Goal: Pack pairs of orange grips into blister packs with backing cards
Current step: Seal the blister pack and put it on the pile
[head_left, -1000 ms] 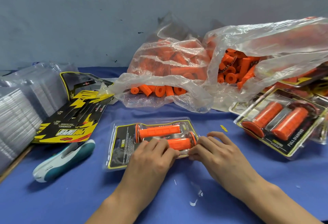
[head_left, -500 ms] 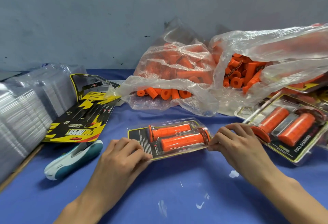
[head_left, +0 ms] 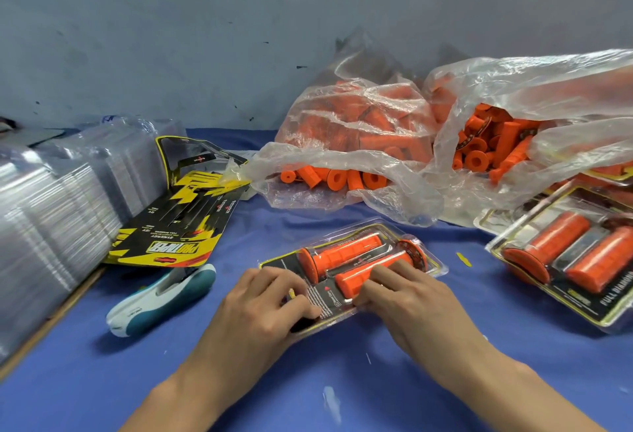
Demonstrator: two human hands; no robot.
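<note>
A clear blister pack with a black and yellow backing card and two orange grips lies on the blue table in front of me. My left hand presses with curled fingers on the pack's near left corner. My right hand lies over the nearer grip and the pack's near edge, fingers bent down onto it. Two clear plastic bags of loose orange grips sit behind the pack.
Stacks of empty clear blisters fill the left side. Black and yellow backing cards lean on them, with a white and teal stapler in front. Finished packs are piled at the right.
The pack has turned and its left end sits nearer me. My right hand came in from the pack's right end onto the nearer grip; my left hand moved up onto the near left corner.
</note>
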